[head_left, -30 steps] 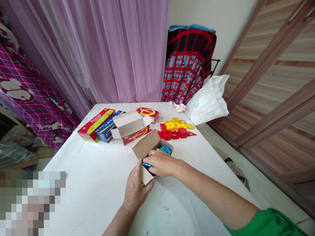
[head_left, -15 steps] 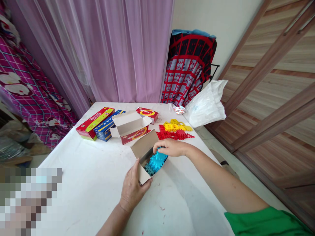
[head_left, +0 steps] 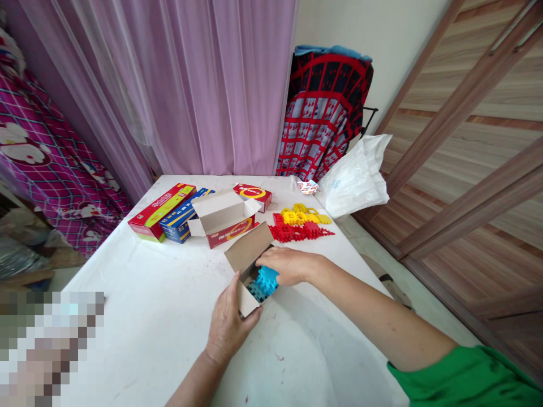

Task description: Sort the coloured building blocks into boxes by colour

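Note:
An open cardboard box (head_left: 247,247) with its flaps up stands on the white table (head_left: 161,316), near the middle. My left hand (head_left: 231,319) grips the near left end of this box, thumb on its front flap and fingers along its side. Inside lie blue interlocking plastic pieces (head_left: 262,284). My right hand (head_left: 288,264) reaches over the far right end of the box, fingers bent down onto the blue pieces; its fingertips are partly hidden inside.
Behind stand a red-green box (head_left: 163,209), a blue box (head_left: 182,220), an open red box (head_left: 231,232) and a smaller red box (head_left: 254,194). Yellow pieces (head_left: 299,215) and red pieces (head_left: 301,232) lie to the right, near a white plastic bag (head_left: 356,178).
My right hand has moved slightly left and down, deeper into the box. The blue pieces sit lower in it. My left hand keeps its grip.

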Available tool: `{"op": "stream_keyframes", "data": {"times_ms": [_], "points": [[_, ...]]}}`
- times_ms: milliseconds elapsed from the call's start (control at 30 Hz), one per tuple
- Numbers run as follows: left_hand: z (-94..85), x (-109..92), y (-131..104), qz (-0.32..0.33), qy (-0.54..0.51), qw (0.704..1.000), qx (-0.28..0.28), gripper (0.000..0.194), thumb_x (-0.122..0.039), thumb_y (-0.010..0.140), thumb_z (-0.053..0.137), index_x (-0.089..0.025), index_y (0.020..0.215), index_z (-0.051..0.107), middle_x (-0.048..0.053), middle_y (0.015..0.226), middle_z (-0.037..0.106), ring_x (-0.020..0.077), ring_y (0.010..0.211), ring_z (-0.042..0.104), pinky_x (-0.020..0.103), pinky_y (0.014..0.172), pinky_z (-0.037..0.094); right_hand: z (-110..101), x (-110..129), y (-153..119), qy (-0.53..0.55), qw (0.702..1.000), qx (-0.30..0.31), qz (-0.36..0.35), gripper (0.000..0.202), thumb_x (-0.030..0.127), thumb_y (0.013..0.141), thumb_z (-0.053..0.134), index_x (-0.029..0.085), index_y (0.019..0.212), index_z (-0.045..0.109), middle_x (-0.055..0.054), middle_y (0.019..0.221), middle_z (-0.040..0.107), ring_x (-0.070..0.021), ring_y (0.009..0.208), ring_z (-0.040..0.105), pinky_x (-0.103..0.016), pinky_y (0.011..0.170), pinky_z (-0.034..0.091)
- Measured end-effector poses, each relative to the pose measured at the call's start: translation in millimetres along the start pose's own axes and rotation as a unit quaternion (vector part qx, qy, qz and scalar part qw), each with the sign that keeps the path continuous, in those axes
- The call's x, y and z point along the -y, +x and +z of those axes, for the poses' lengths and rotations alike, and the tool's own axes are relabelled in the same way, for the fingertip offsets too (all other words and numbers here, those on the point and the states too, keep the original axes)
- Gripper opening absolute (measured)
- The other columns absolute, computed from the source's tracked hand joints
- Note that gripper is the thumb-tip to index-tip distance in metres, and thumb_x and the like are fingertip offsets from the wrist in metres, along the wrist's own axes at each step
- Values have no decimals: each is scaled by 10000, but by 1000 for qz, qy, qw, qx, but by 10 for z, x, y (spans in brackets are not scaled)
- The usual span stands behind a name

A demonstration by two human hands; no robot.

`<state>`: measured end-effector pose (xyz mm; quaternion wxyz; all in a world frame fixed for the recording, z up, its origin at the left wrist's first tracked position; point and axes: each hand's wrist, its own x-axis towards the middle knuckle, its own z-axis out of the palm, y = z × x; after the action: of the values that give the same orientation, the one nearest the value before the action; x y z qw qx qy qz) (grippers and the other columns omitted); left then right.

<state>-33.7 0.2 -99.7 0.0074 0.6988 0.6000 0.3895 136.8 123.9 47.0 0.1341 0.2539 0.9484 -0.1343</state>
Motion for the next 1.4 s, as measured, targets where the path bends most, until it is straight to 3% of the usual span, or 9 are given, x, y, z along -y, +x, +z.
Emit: {"op": "stream_keyframes", "data": {"times_ms": [367, 800, 933, 1033, 1133, 1300, 1400], "points": [[-17, -39, 11, 3, 9, 1000, -4, 870, -372, 766, 666, -140, 1470, 210, 199, 1289, 590, 299, 1105, 625, 418, 863, 548, -52, 121, 161, -125, 985, 120, 25, 423, 210, 758, 619, 254, 1179, 615, -116, 1081, 683, -292, 1106, 570, -417, 864, 425], [-14, -43, 24, 5, 9, 1000, -8, 875, -383, 783, 647, -181, 1488, 171, 175, 1303, 585, 292, 1127, 617, 432, 883, 546, -81, 256, 206, -86, 990, 116, -1, 533, 250, 770, 632, 224, 1293, 532, -139, 1217, 630, -296, 1128, 581, -411, 893, 433], [-9, -29, 13, 3, 3, 1000, -5, 883, -371, 774, 658, -175, 1486, 173, 178, 1317, 576, 301, 1139, 609, 440, 893, 539, -130, 212, 192, -50, 993, 106, -6, 586, 260, 736, 662, 223, 1306, 531, -137, 1250, 620, -305, 1147, 573, -417, 909, 436], [-10, -22, 6, -4, 1, 1000, -1, 876, -369, 778, 660, -167, 1484, 182, 181, 1307, 583, 301, 1126, 616, 433, 883, 542, -220, 82, 108, 10, 996, 83, -13, 588, 202, 740, 633, 216, 1320, 533, -106, 1291, 606, -267, 1165, 567, -349, 921, 442], [-14, -23, 6, -10, 3, 1000, 7, 869, -367, 781, 663, -163, 1481, 191, 183, 1307, 584, 299, 1117, 622, 425, 873, 544, -296, -65, -16, 47, 998, 40, 33, 500, 118, 788, 528, 202, 1278, 585, -84, 1271, 629, -221, 1139, 588, -286, 914, 444], [0, -11, 3, -12, 4, 1000, 4, 861, -374, 793, 641, -168, 1488, 176, 185, 1331, 564, 306, 1147, 604, 443, 893, 534, -252, -132, -164, -16, 990, 18, 141, 393, 79, 802, 480, 189, 1124, 676, -107, 1144, 686, -245, 1040, 634, -305, 830, 471], [8, -4, 2, -6, 9, 1000, 0, 852, -368, 798, 638, -169, 1487, 178, 185, 1330, 564, 304, 1148, 604, 446, 898, 532, -175, -83, -185, -33, 991, -21, 128, 443, 76, 774, 528, 191, 1188, 635, -104, 1168, 671, -239, 1062, 617, -305, 849, 462]]}}
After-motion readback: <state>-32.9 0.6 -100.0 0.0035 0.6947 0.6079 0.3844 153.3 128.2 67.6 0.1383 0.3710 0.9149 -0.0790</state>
